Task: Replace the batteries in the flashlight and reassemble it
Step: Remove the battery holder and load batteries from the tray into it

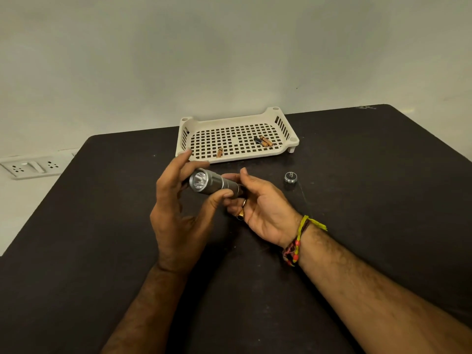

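Note:
A grey metal flashlight [212,184] is held above the dark table, its lens end turned toward me and to the left. My left hand [176,213] grips the head with thumb below and fingers behind. My right hand [260,208] cups the tail end with its fingers around it; the rear opening is hidden. The flashlight's silver end cap [291,177], spring upward, stands alone on the table to the right. In a cream perforated tray [231,159] lie two batteries [263,141] side by side at the right and one battery [219,152] near the front.
The tray stands at the table's far middle, against a pale wall. A white wall socket plate [33,166] is off the table's left edge. The black tabletop [370,226] stretches to both sides of my arms.

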